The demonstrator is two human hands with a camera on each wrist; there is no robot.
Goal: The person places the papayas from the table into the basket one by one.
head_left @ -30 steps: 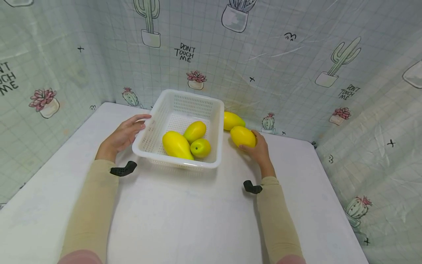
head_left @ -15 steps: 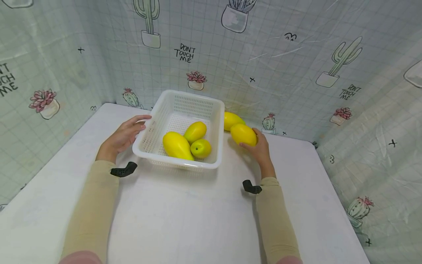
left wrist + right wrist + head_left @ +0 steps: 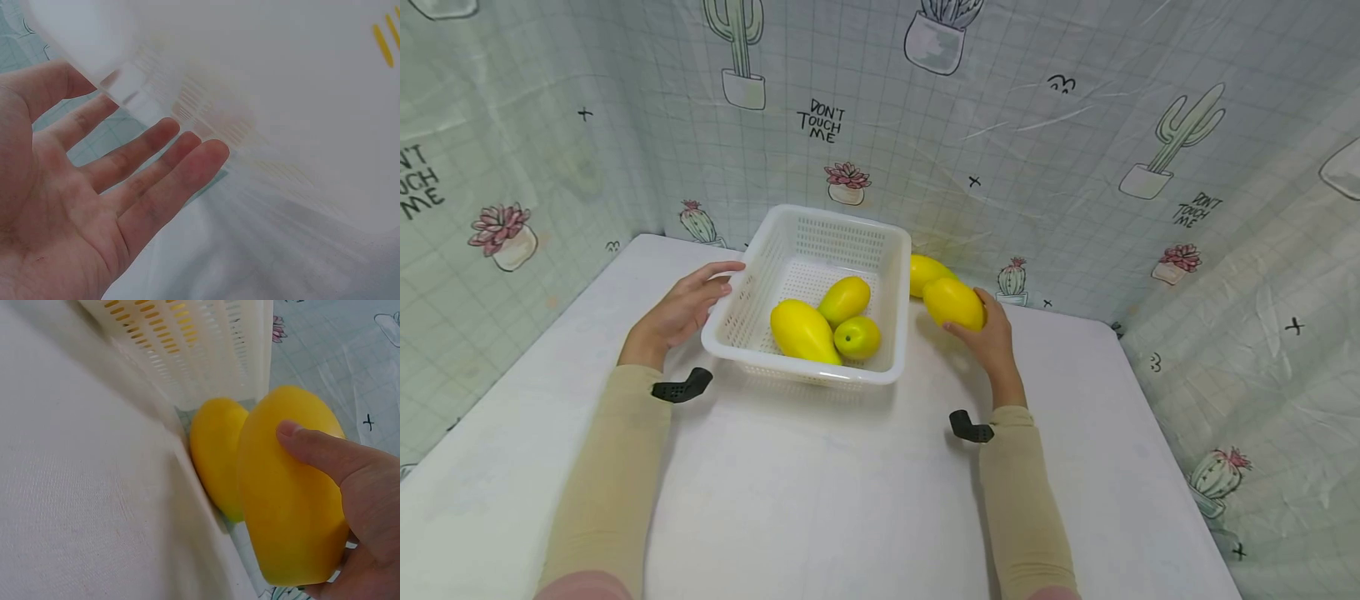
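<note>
While the right hand curls its fingers round a yellow mango just beside the white basket, lifted a little off the table, the left hand rests flat and open against the basket's left wall. The mango looks smooth, firm and probably slippery, so a wrap round its middle seems safest.

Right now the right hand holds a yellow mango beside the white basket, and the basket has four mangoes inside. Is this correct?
Not quite: the head view shows three mangoes inside the white basket, not four. The rest holds: the right hand holds a yellow mango beside the basket.
</note>
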